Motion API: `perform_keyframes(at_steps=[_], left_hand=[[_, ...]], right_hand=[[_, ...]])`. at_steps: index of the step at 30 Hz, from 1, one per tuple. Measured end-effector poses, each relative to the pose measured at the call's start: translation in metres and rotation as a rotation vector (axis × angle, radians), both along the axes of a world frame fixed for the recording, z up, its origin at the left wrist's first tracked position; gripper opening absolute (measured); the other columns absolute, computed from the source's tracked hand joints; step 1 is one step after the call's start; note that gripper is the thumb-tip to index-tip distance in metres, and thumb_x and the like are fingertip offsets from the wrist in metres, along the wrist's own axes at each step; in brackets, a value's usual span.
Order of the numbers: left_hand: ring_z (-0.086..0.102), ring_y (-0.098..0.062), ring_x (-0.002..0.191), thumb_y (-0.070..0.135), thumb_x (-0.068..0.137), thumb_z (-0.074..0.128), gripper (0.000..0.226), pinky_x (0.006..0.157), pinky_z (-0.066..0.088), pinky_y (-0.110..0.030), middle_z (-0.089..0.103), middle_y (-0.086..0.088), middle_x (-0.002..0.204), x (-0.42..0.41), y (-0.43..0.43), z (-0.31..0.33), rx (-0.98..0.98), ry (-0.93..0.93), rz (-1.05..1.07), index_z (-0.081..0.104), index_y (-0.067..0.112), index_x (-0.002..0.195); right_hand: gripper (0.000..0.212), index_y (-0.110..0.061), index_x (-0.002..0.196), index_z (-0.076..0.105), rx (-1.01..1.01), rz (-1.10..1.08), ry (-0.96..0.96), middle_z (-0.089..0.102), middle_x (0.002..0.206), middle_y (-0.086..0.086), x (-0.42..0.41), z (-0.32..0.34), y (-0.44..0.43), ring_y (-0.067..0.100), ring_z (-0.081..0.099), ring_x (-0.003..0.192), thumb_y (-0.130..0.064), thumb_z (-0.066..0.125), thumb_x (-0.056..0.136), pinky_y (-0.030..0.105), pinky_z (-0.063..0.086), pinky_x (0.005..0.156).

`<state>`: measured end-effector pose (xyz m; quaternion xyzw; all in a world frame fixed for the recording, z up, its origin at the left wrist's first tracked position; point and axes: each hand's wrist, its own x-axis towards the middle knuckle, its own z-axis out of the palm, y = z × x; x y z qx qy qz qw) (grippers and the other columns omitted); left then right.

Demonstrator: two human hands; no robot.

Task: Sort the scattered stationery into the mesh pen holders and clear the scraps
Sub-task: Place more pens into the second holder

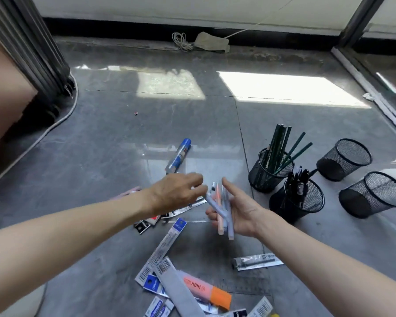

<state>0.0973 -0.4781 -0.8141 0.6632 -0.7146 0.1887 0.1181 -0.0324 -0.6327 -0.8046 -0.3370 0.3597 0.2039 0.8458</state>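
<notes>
**Sorting under way:** over a grey floor [101,145], the right hand [242,211] curls its fingers [212,213] round a bundle of pastel pens [223,216]. At least three are visible, held in the air just left of the holders [258,179]. The left hand [176,191] bends its fingers [196,179] onto the top of one lilac pen, apparently pinching it.

The step looks like gathering. The next move would be to swing the bundle right and drop it upright into an empty holder, keeping the pens together.

**Count:**
- Four holders: one with green pencils [281,143], one with black pens [295,181], and two empty.
- Loose on the floor: one blue marker [178,156], one orange highlighter [206,291] and one packed refill [256,263].
- A heap of packets [162,255], too overlapped to count.
</notes>
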Motion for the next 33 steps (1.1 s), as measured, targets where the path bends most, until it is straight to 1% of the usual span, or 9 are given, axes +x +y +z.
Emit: perform_keyframes(at_steps=[3, 8, 13, 16, 18, 23, 27, 30, 33], left_hand=[[0.044, -0.020, 0.060, 0.003, 0.084, 0.049, 0.010, 0.044, 0.042, -0.031, 0.048, -0.008, 0.082, -0.017, 0.006, 0.002, 0.069, -0.036, -0.073, 0.049, 0.010, 0.092], [0.052, -0.023, 0.056, 0.008, 0.084, 0.044, 0.015, 0.042, 0.044, -0.029, 0.050, -0.008, 0.087, -0.015, 0.039, 0.003, 0.128, 0.054, 0.036, 0.048, 0.011, 0.097], [0.053, -0.023, 0.052, -0.003, 0.058, 0.067, 0.042, 0.035, 0.040, -0.028, 0.050, -0.006, 0.075, 0.005, 0.089, -0.012, 0.310, 0.068, 0.506, 0.039, 0.015, 0.085], [0.057, -0.032, 0.094, 0.013, 0.090, 0.052, 0.018, 0.062, 0.044, -0.039, 0.048, -0.010, 0.106, 0.021, 0.110, -0.021, 0.512, 0.255, 0.961, 0.045, 0.011, 0.106], [0.055, -0.035, 0.103, 0.019, 0.096, 0.041, 0.018, 0.071, 0.042, -0.040, 0.046, -0.012, 0.116, 0.030, 0.120, -0.021, 0.654, 0.354, 1.093, 0.044, 0.010, 0.112], [0.056, -0.032, 0.107, 0.011, 0.092, 0.039, 0.023, 0.080, 0.043, -0.037, 0.051, -0.013, 0.118, 0.034, 0.120, -0.022, 0.844, 0.381, 1.070, 0.042, 0.010, 0.115], [0.059, -0.034, 0.101, 0.017, 0.091, 0.048, 0.019, 0.067, 0.040, -0.038, 0.053, -0.009, 0.115, 0.022, 0.101, -0.009, 0.628, 0.349, 1.074, 0.044, 0.010, 0.109], [0.062, -0.030, 0.067, 0.002, 0.077, 0.060, 0.020, 0.045, 0.034, -0.033, 0.056, -0.008, 0.090, 0.006, 0.079, 0.007, 0.364, 0.173, 0.855, 0.050, 0.010, 0.092], [0.044, -0.024, 0.036, 0.001, 0.064, 0.056, 0.025, 0.029, 0.024, -0.021, 0.051, -0.005, 0.067, -0.023, 0.058, 0.019, 0.129, 0.060, 0.439, 0.042, 0.015, 0.079]], right_hand=[[0.057, -0.006, 0.089, 0.065, 0.031, 0.089, -0.075, 0.059, 0.073, 0.013, 0.003, 0.000, 0.021, 0.025, 0.060, 0.067, -0.061, 0.054, 0.080, 0.037, 0.050, 0.071], [0.027, -0.009, 0.070, 0.057, -0.103, -0.015, 0.002, 0.049, 0.049, 0.003, 0.008, 0.005, 0.045, 0.008, 0.043, 0.035, -0.031, 0.073, 0.071, 0.018, 0.042, 0.039], [0.023, -0.011, 0.070, 0.050, -0.228, 0.088, 0.063, 0.044, 0.041, -0.002, 0.000, 0.000, 0.039, 0.002, 0.034, 0.027, -0.016, 0.068, 0.084, 0.011, 0.031, 0.029], [0.021, -0.010, 0.077, 0.053, -0.250, 0.100, 0.091, 0.044, 0.040, -0.003, -0.005, -0.004, 0.037, 0.003, 0.032, 0.026, -0.022, 0.068, 0.085, 0.011, 0.029, 0.029], [0.020, -0.008, 0.080, 0.055, -0.231, 0.053, 0.098, 0.044, 0.040, -0.002, -0.008, -0.006, 0.035, 0.003, 0.032, 0.025, -0.023, 0.066, 0.087, 0.011, 0.030, 0.028], [0.022, -0.009, 0.079, 0.053, -0.230, -0.010, 0.096, 0.047, 0.041, 0.000, -0.010, -0.007, 0.029, 0.004, 0.034, 0.026, -0.026, 0.065, 0.087, 0.012, 0.033, 0.030], [0.028, -0.012, 0.083, 0.052, -0.225, -0.021, 0.111, 0.052, 0.047, 0.003, -0.010, -0.006, 0.027, 0.010, 0.043, 0.032, -0.035, 0.067, 0.084, 0.017, 0.042, 0.038], [0.032, -0.012, 0.087, 0.051, -0.181, -0.004, 0.094, 0.054, 0.052, 0.006, -0.011, -0.001, 0.029, 0.012, 0.045, 0.035, -0.039, 0.066, 0.083, 0.020, 0.044, 0.044], [0.038, -0.009, 0.091, 0.055, -0.129, 0.064, 0.064, 0.056, 0.059, 0.009, -0.012, 0.008, 0.032, 0.016, 0.050, 0.044, -0.043, 0.067, 0.079, 0.023, 0.048, 0.049]])
